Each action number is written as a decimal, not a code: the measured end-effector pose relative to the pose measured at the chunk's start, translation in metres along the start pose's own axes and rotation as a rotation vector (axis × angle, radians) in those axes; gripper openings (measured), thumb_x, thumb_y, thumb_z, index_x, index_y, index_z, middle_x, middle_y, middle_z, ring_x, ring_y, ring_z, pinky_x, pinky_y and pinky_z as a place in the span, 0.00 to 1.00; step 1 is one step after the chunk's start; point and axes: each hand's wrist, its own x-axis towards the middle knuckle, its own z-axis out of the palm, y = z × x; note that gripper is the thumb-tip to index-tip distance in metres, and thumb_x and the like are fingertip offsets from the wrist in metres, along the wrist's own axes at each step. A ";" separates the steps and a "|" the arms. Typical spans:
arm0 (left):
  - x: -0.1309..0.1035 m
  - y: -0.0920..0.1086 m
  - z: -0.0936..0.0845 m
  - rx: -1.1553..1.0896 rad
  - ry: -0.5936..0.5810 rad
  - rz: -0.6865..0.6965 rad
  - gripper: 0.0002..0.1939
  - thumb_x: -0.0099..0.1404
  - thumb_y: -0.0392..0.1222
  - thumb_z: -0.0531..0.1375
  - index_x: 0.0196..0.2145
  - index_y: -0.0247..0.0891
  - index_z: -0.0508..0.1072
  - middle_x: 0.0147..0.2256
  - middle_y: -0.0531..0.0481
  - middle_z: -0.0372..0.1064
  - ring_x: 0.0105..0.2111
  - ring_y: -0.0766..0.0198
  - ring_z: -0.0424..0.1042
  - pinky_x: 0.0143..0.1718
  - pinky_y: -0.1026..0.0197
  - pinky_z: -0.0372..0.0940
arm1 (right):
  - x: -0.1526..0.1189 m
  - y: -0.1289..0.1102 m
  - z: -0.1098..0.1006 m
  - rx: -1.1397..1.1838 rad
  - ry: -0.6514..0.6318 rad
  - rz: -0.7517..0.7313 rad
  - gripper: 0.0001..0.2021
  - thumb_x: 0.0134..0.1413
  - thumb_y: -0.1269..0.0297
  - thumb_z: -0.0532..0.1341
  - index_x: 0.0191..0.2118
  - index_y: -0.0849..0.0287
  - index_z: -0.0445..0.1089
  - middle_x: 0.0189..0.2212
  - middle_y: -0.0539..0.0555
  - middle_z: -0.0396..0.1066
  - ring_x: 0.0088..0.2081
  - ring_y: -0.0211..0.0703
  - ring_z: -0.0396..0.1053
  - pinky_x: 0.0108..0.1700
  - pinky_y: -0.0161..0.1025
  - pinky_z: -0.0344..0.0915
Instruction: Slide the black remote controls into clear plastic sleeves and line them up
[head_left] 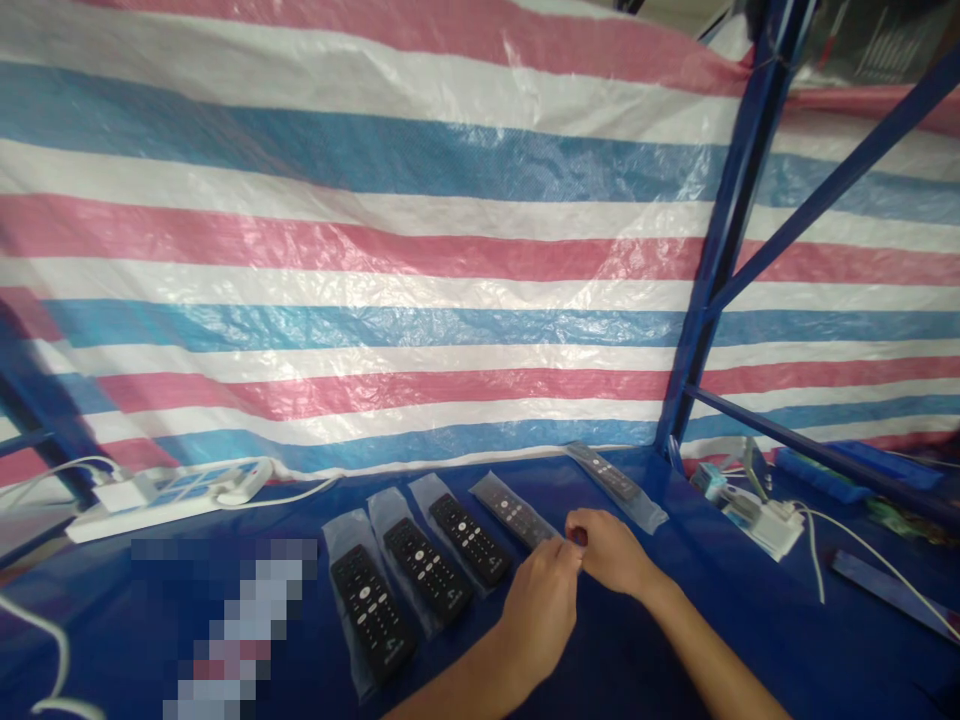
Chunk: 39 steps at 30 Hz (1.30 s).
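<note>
A black remote control lies in a clear plastic sleeve on the blue table, its near end by my hands. My left hand is closed at that end, fingers pinched and partly hidden behind its back. Close against it, my right hand is curled, thumb and finger pinching at the same end of the sleeve. Left of them, three more black remotes, the nearest, a middle one and an outer one, lie slanted with plastic sleeves. Another sleeved remote lies farther back, right of my hands.
A white power strip with plugs and cables sits at the back left. On the right are a white socket block with cables and a blue metal post with braces. A striped plastic sheet hangs behind. A blurred-out strip lies front left.
</note>
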 end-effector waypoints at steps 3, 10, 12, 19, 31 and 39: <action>-0.021 -0.011 -0.008 0.057 0.002 0.019 0.12 0.68 0.37 0.50 0.47 0.41 0.68 0.41 0.49 0.71 0.42 0.61 0.70 0.44 0.60 0.66 | -0.004 0.016 -0.016 0.195 -0.171 -0.096 0.15 0.42 0.66 0.63 0.40 0.57 0.71 0.35 0.50 0.71 0.33 0.39 0.68 0.34 0.32 0.61; -0.055 -0.059 -0.029 0.471 0.184 -0.015 0.11 0.66 0.37 0.51 0.41 0.38 0.72 0.39 0.46 0.71 0.41 0.55 0.70 0.43 0.53 0.67 | 0.007 -0.020 0.001 -0.049 0.048 0.015 0.23 0.53 0.44 0.54 0.39 0.61 0.71 0.37 0.58 0.71 0.39 0.47 0.70 0.40 0.40 0.63; -0.058 -0.069 -0.026 0.530 0.221 -0.031 0.10 0.66 0.37 0.52 0.39 0.37 0.73 0.37 0.45 0.71 0.39 0.55 0.70 0.39 0.53 0.67 | 0.011 -0.037 0.013 -0.210 0.027 0.032 0.22 0.51 0.45 0.57 0.38 0.61 0.72 0.39 0.59 0.71 0.41 0.50 0.71 0.41 0.40 0.63; -0.061 -0.076 -0.019 0.541 0.255 0.010 0.09 0.66 0.39 0.53 0.34 0.38 0.73 0.34 0.46 0.70 0.37 0.56 0.68 0.39 0.54 0.65 | 0.019 -0.021 0.008 -0.374 0.063 0.216 0.18 0.53 0.51 0.56 0.35 0.61 0.74 0.39 0.59 0.73 0.41 0.50 0.72 0.40 0.39 0.64; -0.060 -0.070 -0.024 0.501 0.129 -0.116 0.08 0.63 0.37 0.55 0.30 0.37 0.73 0.34 0.47 0.68 0.39 0.57 0.67 0.40 0.55 0.64 | 0.015 -0.037 0.003 -0.315 0.161 0.047 0.18 0.57 0.51 0.55 0.42 0.60 0.70 0.43 0.59 0.71 0.44 0.48 0.69 0.45 0.40 0.61; -0.064 -0.073 -0.025 0.440 0.099 -0.150 0.09 0.63 0.34 0.53 0.29 0.37 0.73 0.34 0.47 0.68 0.39 0.56 0.66 0.41 0.53 0.63 | 0.010 -0.097 0.032 -0.292 -0.155 -0.099 0.18 0.47 0.48 0.60 0.33 0.59 0.73 0.36 0.58 0.74 0.37 0.50 0.72 0.36 0.38 0.61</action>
